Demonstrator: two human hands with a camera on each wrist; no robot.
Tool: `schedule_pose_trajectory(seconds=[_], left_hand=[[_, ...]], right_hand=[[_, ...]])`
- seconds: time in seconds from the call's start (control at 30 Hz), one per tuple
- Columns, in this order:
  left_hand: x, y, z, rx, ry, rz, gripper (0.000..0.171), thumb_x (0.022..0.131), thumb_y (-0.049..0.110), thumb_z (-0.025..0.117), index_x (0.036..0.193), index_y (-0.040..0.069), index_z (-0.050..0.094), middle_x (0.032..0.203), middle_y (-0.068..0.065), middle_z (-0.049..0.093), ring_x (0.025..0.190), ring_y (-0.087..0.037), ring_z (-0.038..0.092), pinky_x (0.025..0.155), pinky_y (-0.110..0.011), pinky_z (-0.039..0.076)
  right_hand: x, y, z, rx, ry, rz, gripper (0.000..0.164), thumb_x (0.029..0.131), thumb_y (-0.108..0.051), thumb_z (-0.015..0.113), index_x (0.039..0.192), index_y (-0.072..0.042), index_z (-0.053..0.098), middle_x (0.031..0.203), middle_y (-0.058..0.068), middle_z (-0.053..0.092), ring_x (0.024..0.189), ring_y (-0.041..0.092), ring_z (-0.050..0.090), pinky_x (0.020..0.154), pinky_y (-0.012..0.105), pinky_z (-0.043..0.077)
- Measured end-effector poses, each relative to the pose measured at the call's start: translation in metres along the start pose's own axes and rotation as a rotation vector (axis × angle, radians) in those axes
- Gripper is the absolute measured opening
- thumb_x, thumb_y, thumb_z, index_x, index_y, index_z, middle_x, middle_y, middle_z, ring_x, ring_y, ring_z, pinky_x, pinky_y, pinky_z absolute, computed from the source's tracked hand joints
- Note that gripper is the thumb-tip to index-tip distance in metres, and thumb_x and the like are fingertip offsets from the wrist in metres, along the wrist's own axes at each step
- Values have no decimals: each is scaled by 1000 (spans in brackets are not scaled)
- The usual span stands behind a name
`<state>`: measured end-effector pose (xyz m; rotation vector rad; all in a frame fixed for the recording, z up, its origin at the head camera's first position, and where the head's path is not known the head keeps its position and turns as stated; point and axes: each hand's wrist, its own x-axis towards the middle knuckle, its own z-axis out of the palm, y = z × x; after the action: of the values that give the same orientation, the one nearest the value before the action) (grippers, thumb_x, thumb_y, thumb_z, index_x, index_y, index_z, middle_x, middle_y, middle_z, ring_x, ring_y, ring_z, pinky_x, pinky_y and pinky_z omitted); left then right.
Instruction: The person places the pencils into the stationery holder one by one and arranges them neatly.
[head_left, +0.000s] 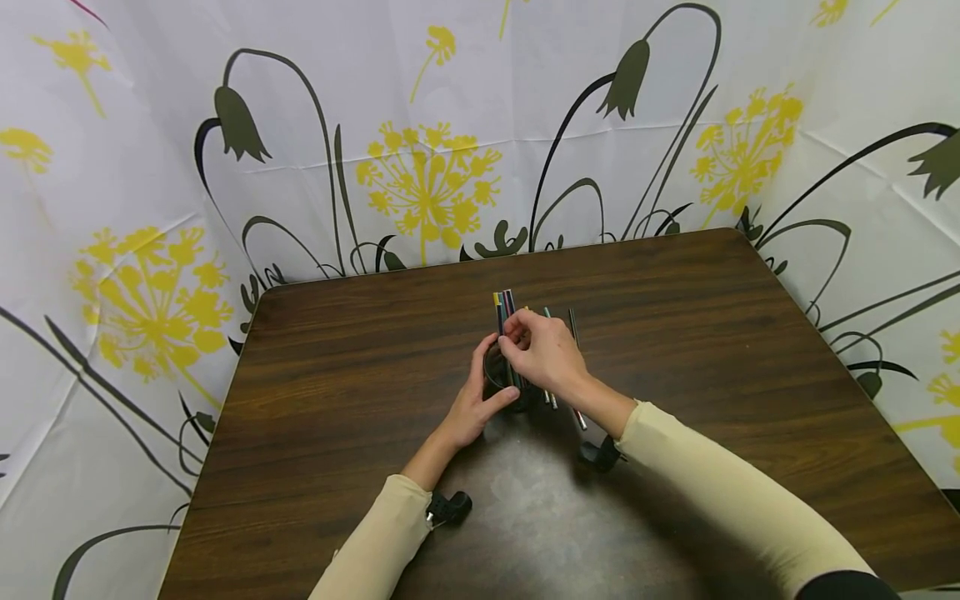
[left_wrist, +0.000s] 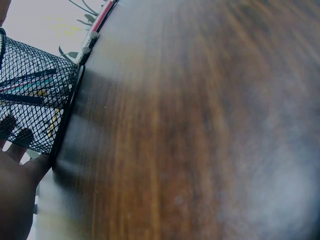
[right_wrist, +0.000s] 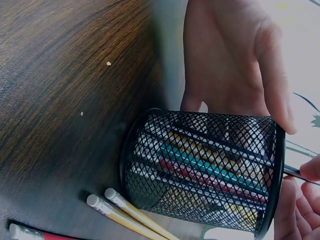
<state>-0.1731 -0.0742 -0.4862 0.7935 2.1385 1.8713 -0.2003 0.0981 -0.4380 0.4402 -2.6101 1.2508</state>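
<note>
A black wire-mesh pencil cup (right_wrist: 210,170) stands upright on the table, with several coloured pencils (head_left: 498,308) poking out of its top. My left hand (head_left: 468,408) holds the cup from the left, thumb at the near side and fingers around the far side. Over the cup's mouth, my right hand (head_left: 553,354) pinches a dark pencil (right_wrist: 292,171) whose lower part is inside the mesh. Yellow, teal and red pencils show through the mesh in the right wrist view.
Two yellow pencils (right_wrist: 135,215) and a red pencil (right_wrist: 42,236) lie on the wooden table (head_left: 360,333) just right of the cup. A floral curtain (head_left: 450,100) hangs behind the table. Small pale specks dot the tabletop in the right wrist view.
</note>
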Motion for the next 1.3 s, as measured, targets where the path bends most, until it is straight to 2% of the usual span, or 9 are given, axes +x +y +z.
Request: schedule_pose_trajectory(seconds=[0.53,0.8,1.3], left_hand=[[2,-2,0,-7,-1,32,77,93,1,59,154,7,10,153,-20,32,141,-33,30,113,-55,20],[1,0,1,8,18,29,76,94,5,60,153,9,13,152,-19,34,140,-33,31,112,-56,20],[1,0,1,19,9,7,77,94,4,59,154,7,10,155,-18,28,142,-31,26,114,-55,17]], right_hand=[[8,1,8,-50,83,14,9,87,-16,72,92,-9,72,80,-1,70,66,9,65,63,29,52],[10,0,10,-75,102,32,9,86,-17,73,90,-10,74,78,-2,70,65,9,64,61,29,51],[11,0,12,-74,120,37,8,86,-19,73,88,-11,74,75,-4,69,62,7,63,58,28,51]])
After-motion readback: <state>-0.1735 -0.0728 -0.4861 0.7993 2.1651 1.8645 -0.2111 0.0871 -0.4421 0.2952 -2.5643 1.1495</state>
